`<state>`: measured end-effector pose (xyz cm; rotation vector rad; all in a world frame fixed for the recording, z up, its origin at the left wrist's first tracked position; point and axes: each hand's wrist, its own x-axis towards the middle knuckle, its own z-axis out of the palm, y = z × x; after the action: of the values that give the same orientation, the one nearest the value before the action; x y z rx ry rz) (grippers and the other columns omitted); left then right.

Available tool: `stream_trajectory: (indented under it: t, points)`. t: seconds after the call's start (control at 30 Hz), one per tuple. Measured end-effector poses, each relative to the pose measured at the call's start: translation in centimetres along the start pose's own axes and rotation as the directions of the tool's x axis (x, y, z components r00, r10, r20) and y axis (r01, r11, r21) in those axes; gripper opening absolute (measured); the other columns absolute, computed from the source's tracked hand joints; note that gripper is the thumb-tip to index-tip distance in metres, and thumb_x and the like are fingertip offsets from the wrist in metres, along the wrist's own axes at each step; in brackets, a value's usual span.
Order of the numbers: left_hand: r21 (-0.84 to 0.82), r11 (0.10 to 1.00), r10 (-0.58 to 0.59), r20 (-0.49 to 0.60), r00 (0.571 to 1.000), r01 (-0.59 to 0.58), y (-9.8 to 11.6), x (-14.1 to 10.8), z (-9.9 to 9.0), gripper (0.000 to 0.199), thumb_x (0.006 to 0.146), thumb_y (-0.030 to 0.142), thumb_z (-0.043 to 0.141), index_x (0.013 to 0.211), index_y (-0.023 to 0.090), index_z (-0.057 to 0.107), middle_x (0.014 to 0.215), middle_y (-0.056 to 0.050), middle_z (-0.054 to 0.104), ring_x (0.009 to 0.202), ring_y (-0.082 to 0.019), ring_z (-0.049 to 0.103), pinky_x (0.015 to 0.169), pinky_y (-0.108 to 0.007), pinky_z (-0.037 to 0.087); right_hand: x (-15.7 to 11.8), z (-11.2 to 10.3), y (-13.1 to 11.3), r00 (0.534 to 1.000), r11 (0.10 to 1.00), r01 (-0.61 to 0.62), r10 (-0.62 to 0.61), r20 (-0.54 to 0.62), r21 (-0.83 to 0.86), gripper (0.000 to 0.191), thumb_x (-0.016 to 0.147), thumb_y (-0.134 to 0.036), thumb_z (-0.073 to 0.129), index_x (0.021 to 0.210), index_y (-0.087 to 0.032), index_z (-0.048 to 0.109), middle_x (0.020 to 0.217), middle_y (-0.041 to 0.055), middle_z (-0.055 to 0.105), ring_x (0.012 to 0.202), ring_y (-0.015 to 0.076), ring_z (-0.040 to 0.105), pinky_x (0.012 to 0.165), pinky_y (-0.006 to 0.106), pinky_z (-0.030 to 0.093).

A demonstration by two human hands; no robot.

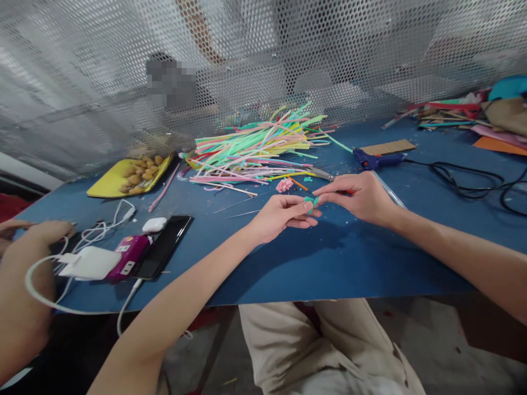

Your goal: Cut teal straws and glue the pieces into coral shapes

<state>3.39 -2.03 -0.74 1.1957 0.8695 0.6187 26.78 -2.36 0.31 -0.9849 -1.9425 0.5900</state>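
Observation:
Between the fingertips of my left hand [284, 215] is a small teal piece of fuzzy pipe cleaner [311, 203], bent or twisted. My right hand [357, 196] pinches the same piece from the other side, thumb and forefinger together. Just beyond the hands lie a pink curled pipe cleaner bundle [284, 185], a short orange stick [298, 184] and a tiny teal scrap [308, 179]. A pair of scissors [322, 174] rests partly behind my right hand, with an orange-red handle bit showing near the fingers.
A big pile of pastel pipe cleaners [259, 142] lies at the back. To the right sit a blue glue gun [376, 159] with a black cord and a cardboard strip [389, 147]. Left are a black phone [167, 247], a purple power block [130, 257], a yellow tray [102, 184] and another person's arm.

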Motion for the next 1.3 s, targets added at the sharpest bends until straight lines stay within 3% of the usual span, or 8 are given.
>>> stream_trajectory:
  t: [0.23, 0.47, 0.67, 0.73, 0.83, 0.9, 1.1, 1.3]
  points:
    - [0.052, 0.998, 0.025, 0.012, 1.000, -0.026, 0.2, -0.2, 0.4, 0.041, 0.076, 0.042, 0.088, 0.104, 0.014, 0.078, 0.102, -0.011, 0.080, 0.081, -0.015, 0.078, 0.077, -0.023, 0.063, -0.1, 0.2, 0.6, 0.999, 1.000, -0.014, 0.014, 0.043, 0.018, 0.025, 0.091, -0.043, 0.071, 0.102, -0.024, 0.084, 0.085, 0.0038, 0.081, 0.072, 0.0193, 0.072, 0.062, 0.030, 0.051]
    - [0.067, 0.998, 0.006, 0.026, 1.000, -0.008, 0.0, -0.1, 0.1, 0.038, 0.080, 0.045, 0.085, 0.101, 0.015, 0.077, 0.100, -0.011, 0.080, 0.080, -0.015, 0.078, 0.075, -0.024, 0.064, -0.2, 0.2, 0.7, 0.999, 1.000, -0.009, 0.009, 0.047, -0.003, 0.027, 0.091, -0.046, 0.070, 0.101, -0.024, 0.083, 0.087, 0.0042, 0.081, 0.069, 0.0180, 0.069, 0.060, 0.029, 0.049]
    - [0.064, 0.998, 0.025, -0.036, 0.999, -0.023, -0.1, -0.1, 0.0, 0.040, 0.082, 0.046, 0.083, 0.106, 0.015, 0.076, 0.100, -0.011, 0.080, 0.077, -0.014, 0.077, 0.072, -0.023, 0.063, 0.6, -0.8, 1.3, 0.997, 0.990, 0.011, 0.000, 0.079, -0.138, 0.043, 0.102, -0.046, 0.050, 0.133, -0.022, 0.067, 0.097, 0.0044, 0.079, 0.066, 0.0150, 0.064, 0.065, 0.029, 0.048]
    - [0.059, 0.997, 0.044, -0.069, 0.997, -0.040, 0.0, -0.1, 0.0, 0.039, 0.083, 0.046, 0.082, 0.106, 0.015, 0.075, 0.099, -0.011, 0.080, 0.074, -0.013, 0.076, 0.068, -0.021, 0.061, 0.9, -1.4, 2.1, 0.996, 0.946, -0.028, 0.054, 0.073, -0.322, 0.041, 0.102, -0.045, 0.047, 0.132, -0.023, 0.065, 0.105, 0.0058, 0.078, 0.077, 0.0185, 0.069, 0.071, 0.032, 0.050]
    - [0.039, 0.997, 0.067, -0.086, 0.994, -0.063, 0.1, 0.0, -0.1, 0.037, 0.082, 0.044, 0.083, 0.104, 0.016, 0.076, 0.097, -0.010, 0.080, 0.071, -0.010, 0.074, 0.064, -0.018, 0.059, 1.2, -2.2, 4.2, 0.988, 0.776, -0.069, 0.142, 0.067, -0.627, 0.048, 0.096, -0.047, 0.053, 0.134, -0.019, 0.060, 0.120, 0.0137, 0.072, 0.102, 0.0301, 0.070, 0.080, 0.038, 0.051]
    - [0.021, 0.997, 0.077, -0.080, 0.994, -0.076, 0.0, 0.0, -0.2, 0.035, 0.082, 0.042, 0.084, 0.104, 0.016, 0.076, 0.097, -0.009, 0.080, 0.071, -0.009, 0.073, 0.066, -0.018, 0.059, 1.2, -2.7, 5.8, 0.969, 0.674, -0.108, 0.235, 0.073, -0.731, 0.057, 0.093, -0.055, 0.055, 0.130, -0.012, 0.059, 0.122, 0.0216, 0.068, 0.106, 0.0360, 0.068, 0.082, 0.042, 0.051]
    - [0.017, 0.996, 0.092, -0.106, 0.990, -0.091, -0.1, 0.1, -0.3, 0.032, 0.084, 0.042, 0.082, 0.101, 0.015, 0.077, 0.101, -0.010, 0.080, 0.077, -0.010, 0.074, 0.076, -0.021, 0.062, 1.7, -4.0, 8.2, 0.871, 0.617, -0.151, 0.452, 0.192, -0.772, 0.055, 0.088, -0.067, 0.054, 0.106, -0.016, 0.066, 0.091, 0.0134, 0.073, 0.076, 0.0278, 0.068, 0.062, 0.036, 0.045]
    - [0.018, 0.990, 0.139, -0.167, 0.976, -0.138, 0.5, -0.1, 0.0, 0.032, 0.084, 0.040, 0.081, 0.103, 0.015, 0.077, 0.100, -0.009, 0.080, 0.080, -0.012, 0.075, 0.078, -0.023, 0.063, 2.2, -4.6, 7.7, 0.822, 0.550, -0.143, 0.529, 0.211, -0.823, 0.033, 0.079, -0.051, 0.065, 0.089, -0.020, 0.072, 0.072, 0.0079, 0.071, 0.059, 0.0216, 0.061, 0.056, 0.033, 0.039]
